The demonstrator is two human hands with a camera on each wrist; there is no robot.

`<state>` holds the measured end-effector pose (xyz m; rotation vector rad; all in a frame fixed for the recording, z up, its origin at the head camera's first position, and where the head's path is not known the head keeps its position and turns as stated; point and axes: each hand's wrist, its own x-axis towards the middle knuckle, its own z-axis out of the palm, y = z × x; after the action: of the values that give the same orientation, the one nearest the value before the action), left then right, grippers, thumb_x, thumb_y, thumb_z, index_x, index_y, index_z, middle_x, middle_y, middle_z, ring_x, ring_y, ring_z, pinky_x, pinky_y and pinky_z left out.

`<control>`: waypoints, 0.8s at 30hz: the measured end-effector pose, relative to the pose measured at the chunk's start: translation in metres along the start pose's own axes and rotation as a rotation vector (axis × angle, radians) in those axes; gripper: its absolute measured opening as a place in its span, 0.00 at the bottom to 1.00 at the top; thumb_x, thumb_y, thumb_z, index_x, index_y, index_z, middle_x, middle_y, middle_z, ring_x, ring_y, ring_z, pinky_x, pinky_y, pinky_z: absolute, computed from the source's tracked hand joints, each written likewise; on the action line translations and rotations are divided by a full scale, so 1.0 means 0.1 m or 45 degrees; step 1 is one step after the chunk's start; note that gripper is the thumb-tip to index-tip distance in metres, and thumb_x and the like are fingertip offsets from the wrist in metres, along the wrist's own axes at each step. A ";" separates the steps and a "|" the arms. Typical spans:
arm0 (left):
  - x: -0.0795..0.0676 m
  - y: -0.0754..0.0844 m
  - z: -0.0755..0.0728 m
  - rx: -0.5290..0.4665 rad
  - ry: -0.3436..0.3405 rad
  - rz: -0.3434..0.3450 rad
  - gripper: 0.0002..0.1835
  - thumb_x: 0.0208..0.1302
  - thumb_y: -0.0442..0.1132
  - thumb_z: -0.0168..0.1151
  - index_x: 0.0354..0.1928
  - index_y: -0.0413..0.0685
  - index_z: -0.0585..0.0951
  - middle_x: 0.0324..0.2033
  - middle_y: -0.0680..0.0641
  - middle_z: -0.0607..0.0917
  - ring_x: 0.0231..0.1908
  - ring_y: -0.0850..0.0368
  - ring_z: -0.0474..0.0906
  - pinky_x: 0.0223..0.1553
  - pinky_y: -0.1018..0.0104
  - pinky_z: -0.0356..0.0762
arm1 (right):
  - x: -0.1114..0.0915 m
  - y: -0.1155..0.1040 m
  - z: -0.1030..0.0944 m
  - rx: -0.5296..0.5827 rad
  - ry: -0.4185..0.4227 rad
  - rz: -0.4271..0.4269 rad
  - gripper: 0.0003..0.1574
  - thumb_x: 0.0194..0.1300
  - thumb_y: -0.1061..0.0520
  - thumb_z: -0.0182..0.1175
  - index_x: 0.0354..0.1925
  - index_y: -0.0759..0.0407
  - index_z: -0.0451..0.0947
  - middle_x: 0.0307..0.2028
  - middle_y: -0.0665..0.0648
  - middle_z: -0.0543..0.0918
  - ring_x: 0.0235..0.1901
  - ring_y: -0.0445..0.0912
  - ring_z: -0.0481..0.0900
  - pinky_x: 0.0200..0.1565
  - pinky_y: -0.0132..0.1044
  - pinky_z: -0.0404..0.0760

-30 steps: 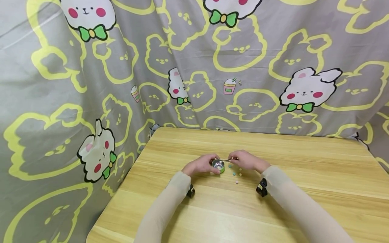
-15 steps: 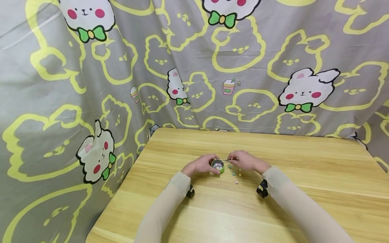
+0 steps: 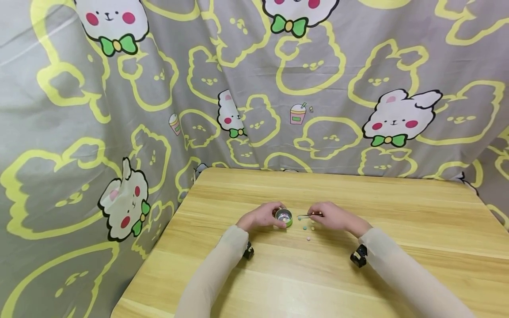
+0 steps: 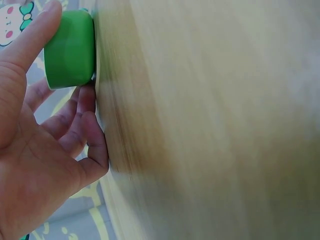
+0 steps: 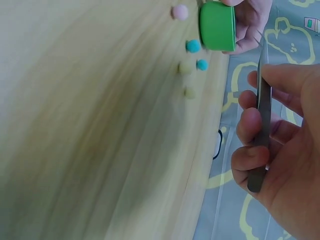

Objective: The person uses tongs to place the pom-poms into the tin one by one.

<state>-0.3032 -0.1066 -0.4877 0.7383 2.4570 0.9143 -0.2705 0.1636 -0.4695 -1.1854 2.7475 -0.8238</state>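
A small round green tin (image 4: 70, 50) with a silvery inside stands on the table. My left hand (image 3: 264, 215) grips its side, thumb in front and fingers behind. Small pale bits show inside the tin in the head view. My right hand (image 3: 333, 215) pinches metal tweezers (image 5: 264, 115), which point left towards the tin. The tweezer tips are slightly apart with nothing between them, near a blue pom-pom (image 3: 300, 218). More little pom-poms lie close by: a pink one (image 5: 180, 12), another blue one (image 5: 193, 46) and two pale yellow ones, the larger-looking yellow pom-pom (image 5: 185, 67) among them.
The wooden table (image 3: 278, 278) spreads out around both hands. A grey curtain (image 3: 246, 79) with yellow outlines and white rabbits hangs behind it and along the left side. A black wrist camera (image 3: 358, 256) is strapped under the right forearm.
The right hand and tweezers have moved right, from over the tin's rim to above the pom-poms. A white pom-pom at the tweezer tips one second ago is gone from them. The left hand stays put.
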 end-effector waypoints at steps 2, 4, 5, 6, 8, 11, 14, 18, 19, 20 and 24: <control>0.00 0.00 0.00 -0.011 -0.001 -0.003 0.26 0.52 0.48 0.73 0.52 0.54 0.75 0.39 0.54 0.79 0.39 0.62 0.74 0.42 0.67 0.71 | -0.06 0.01 0.00 -0.004 0.005 -0.012 0.07 0.67 0.61 0.57 0.40 0.59 0.81 0.35 0.48 0.80 0.32 0.39 0.75 0.34 0.38 0.74; -0.01 0.00 0.00 -0.014 0.002 -0.005 0.26 0.52 0.48 0.73 0.52 0.55 0.75 0.39 0.54 0.79 0.38 0.62 0.74 0.42 0.68 0.71 | -0.11 0.01 0.01 -0.014 0.006 -0.014 0.07 0.66 0.60 0.57 0.40 0.58 0.82 0.34 0.47 0.79 0.31 0.39 0.73 0.34 0.37 0.73; -0.01 0.00 0.00 -0.014 0.003 -0.004 0.26 0.51 0.48 0.73 0.52 0.55 0.75 0.39 0.54 0.79 0.38 0.62 0.74 0.42 0.67 0.71 | -0.14 0.01 0.01 -0.018 0.003 -0.014 0.07 0.66 0.60 0.58 0.40 0.57 0.82 0.33 0.47 0.78 0.31 0.38 0.73 0.33 0.36 0.73; -0.01 0.00 0.00 -0.014 0.002 -0.002 0.26 0.51 0.48 0.73 0.52 0.55 0.75 0.39 0.54 0.79 0.39 0.62 0.74 0.42 0.67 0.71 | -0.17 0.01 0.01 -0.020 -0.002 -0.011 0.07 0.66 0.60 0.58 0.40 0.57 0.82 0.33 0.46 0.78 0.30 0.38 0.72 0.33 0.36 0.73; -0.01 0.00 0.00 -0.013 0.001 -0.004 0.26 0.52 0.48 0.73 0.52 0.55 0.75 0.40 0.54 0.79 0.39 0.62 0.74 0.42 0.67 0.71 | -0.23 0.00 0.01 -0.014 -0.021 0.007 0.07 0.66 0.59 0.58 0.40 0.56 0.82 0.33 0.45 0.77 0.30 0.37 0.71 0.32 0.35 0.71; -0.01 0.00 0.00 -0.022 0.003 -0.010 0.26 0.51 0.48 0.73 0.53 0.55 0.75 0.39 0.54 0.78 0.39 0.62 0.74 0.43 0.67 0.71 | -0.29 -0.01 0.01 -0.001 -0.046 0.015 0.07 0.67 0.59 0.57 0.41 0.55 0.81 0.34 0.45 0.76 0.30 0.37 0.70 0.32 0.34 0.71; -0.01 0.00 0.00 -0.025 0.007 -0.016 0.26 0.51 0.48 0.73 0.53 0.56 0.75 0.39 0.55 0.78 0.39 0.62 0.74 0.42 0.67 0.71 | -0.35 -0.03 0.01 0.009 -0.067 0.016 0.07 0.67 0.59 0.57 0.41 0.55 0.81 0.34 0.45 0.76 0.31 0.37 0.70 0.33 0.35 0.71; 0.00 0.00 0.01 -0.016 0.009 -0.015 0.26 0.51 0.48 0.73 0.52 0.57 0.75 0.39 0.55 0.78 0.39 0.62 0.74 0.42 0.67 0.71 | -0.41 -0.03 0.03 -0.009 -0.074 0.008 0.07 0.67 0.59 0.57 0.41 0.53 0.81 0.35 0.44 0.77 0.33 0.37 0.73 0.35 0.37 0.74; 0.00 0.00 0.01 -0.017 0.009 -0.016 0.26 0.51 0.48 0.73 0.52 0.57 0.75 0.39 0.55 0.79 0.39 0.62 0.74 0.43 0.67 0.71 | -0.42 -0.03 0.04 -0.013 -0.074 0.002 0.06 0.67 0.59 0.57 0.41 0.53 0.81 0.35 0.45 0.77 0.34 0.37 0.73 0.36 0.37 0.74; 0.00 -0.01 0.01 -0.018 0.010 -0.016 0.26 0.51 0.48 0.73 0.52 0.57 0.75 0.39 0.55 0.79 0.39 0.62 0.74 0.43 0.67 0.71 | -0.43 -0.03 0.05 -0.021 -0.070 -0.008 0.06 0.67 0.59 0.57 0.40 0.53 0.81 0.35 0.44 0.77 0.35 0.37 0.74 0.37 0.38 0.74; 0.00 -0.01 0.02 -0.017 0.010 -0.015 0.26 0.51 0.48 0.73 0.52 0.57 0.75 0.39 0.55 0.79 0.39 0.62 0.74 0.43 0.67 0.71 | -0.47 -0.02 0.09 -0.024 -0.067 -0.030 0.05 0.66 0.59 0.58 0.39 0.52 0.81 0.34 0.44 0.77 0.34 0.37 0.73 0.36 0.37 0.74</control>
<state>-0.3023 -0.1064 -0.4898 0.7159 2.4570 0.9296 -0.2336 0.1908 -0.4843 -1.2267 2.7103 -0.7598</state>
